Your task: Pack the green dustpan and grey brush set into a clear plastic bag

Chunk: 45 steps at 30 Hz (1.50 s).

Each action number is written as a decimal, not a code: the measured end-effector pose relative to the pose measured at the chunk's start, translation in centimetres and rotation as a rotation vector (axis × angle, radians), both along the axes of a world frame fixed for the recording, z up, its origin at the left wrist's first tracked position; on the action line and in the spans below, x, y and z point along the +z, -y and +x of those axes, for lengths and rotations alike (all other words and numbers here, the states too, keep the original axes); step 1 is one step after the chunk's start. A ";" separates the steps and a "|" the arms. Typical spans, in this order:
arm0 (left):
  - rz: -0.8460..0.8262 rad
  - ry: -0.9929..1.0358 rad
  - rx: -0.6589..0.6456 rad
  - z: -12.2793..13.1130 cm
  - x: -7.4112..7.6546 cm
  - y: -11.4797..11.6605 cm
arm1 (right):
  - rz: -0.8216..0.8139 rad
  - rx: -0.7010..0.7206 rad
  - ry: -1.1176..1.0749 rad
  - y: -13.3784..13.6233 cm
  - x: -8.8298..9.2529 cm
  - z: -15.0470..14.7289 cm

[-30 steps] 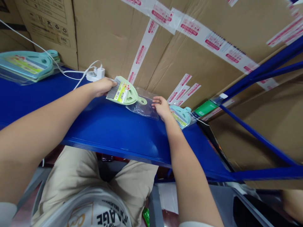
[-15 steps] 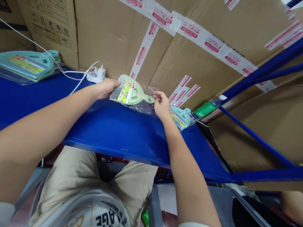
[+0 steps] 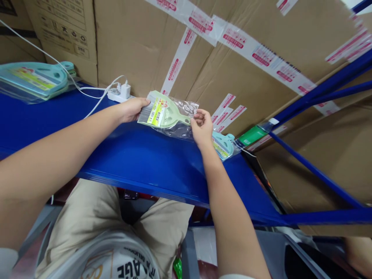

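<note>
My left hand (image 3: 132,109) grips the wide end of a pale green dustpan-and-brush set (image 3: 162,114) with a yellow label, held just above the blue shelf (image 3: 139,155). A clear plastic bag (image 3: 186,116) wraps round the set's handle end. My right hand (image 3: 202,126) is closed on that bag at the handle. A light blue dustpan set (image 3: 222,143) lies on the shelf right beside my right wrist.
A stack of bagged dustpan sets (image 3: 35,79) lies at the shelf's far left. A white charger and cable (image 3: 120,93) sit behind my left hand. Taped cardboard boxes (image 3: 232,58) stand along the back, and blue rack bars (image 3: 316,170) cross on the right.
The green set has risen off the shelf a little. My right hand moved up and pulled the clear bag over the handle end. My left hand kept its grip.
</note>
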<state>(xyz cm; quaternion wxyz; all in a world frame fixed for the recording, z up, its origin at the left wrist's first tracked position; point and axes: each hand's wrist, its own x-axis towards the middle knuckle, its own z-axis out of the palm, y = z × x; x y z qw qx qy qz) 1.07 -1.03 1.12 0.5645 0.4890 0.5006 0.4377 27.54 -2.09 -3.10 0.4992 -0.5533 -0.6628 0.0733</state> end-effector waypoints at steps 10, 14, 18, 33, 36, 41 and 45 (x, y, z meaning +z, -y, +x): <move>-0.037 0.180 0.095 0.2 -0.5 -0.5 | -0.341 -0.045 -0.493 1.5 1.4 -1.5; -0.051 0.150 0.092 0.2 -0.9 -0.9 | -0.467 -0.002 -0.618 2.6 2.5 -2.5; -0.002 0.091 0.088 -0.3 -1.0 -1.3 | -0.538 -0.093 -0.711 3.2 3.3 -3.1; 0.038 0.087 0.090 -1.0 -1.4 -1.5 | -0.578 -0.083 -0.727 2.4 2.6 -1.6; 0.066 0.127 0.140 -1.0 -1.4 -1.6 | -0.564 -0.106 -0.746 2.5 2.9 -1.7; 0.024 0.117 0.040 -0.9 -1.4 -1.5 | -0.549 -0.143 -0.779 2.8 3.3 -2.0; 0.030 0.047 -0.019 -0.9 -1.3 -1.1 | -0.517 -0.167 -0.798 2.9 3.6 -1.9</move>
